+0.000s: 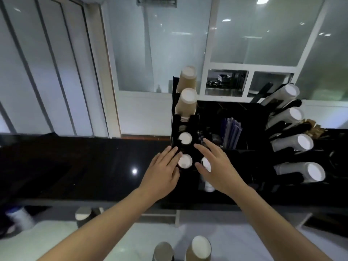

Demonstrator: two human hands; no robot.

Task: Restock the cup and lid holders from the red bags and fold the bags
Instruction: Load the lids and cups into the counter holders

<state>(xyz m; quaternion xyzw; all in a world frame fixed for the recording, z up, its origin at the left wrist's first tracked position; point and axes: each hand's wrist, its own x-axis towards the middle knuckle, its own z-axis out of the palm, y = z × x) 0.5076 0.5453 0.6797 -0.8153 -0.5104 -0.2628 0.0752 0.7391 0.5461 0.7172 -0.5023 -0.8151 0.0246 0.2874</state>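
two hands (pixel 162 172), four white cup stacks (pixel 290 93), right.

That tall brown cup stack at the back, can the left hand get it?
Probably yes. The left hand is open and holds nothing, and only lower cups stand between it and the stack.

Both hands out over black cup holder (pixel 174 117) on dark worktop (pixel 84 162). Left hand (pixel 162 171) flat, fingers straight, tips at edge of white-based cup stack (pixel 185 161) in front slot. Right hand (pixel 213 167) spread, fingers straight, hovering just right of that slot, holding nothing. Two tall brown cup stacks (pixel 186 102) rise from rear slots. White cup stacks (pixel 299 143) lean from rack at right. Blue straws (pixel 230 132) between. Loose brown cups (pixel 198 248) near bottom edge.
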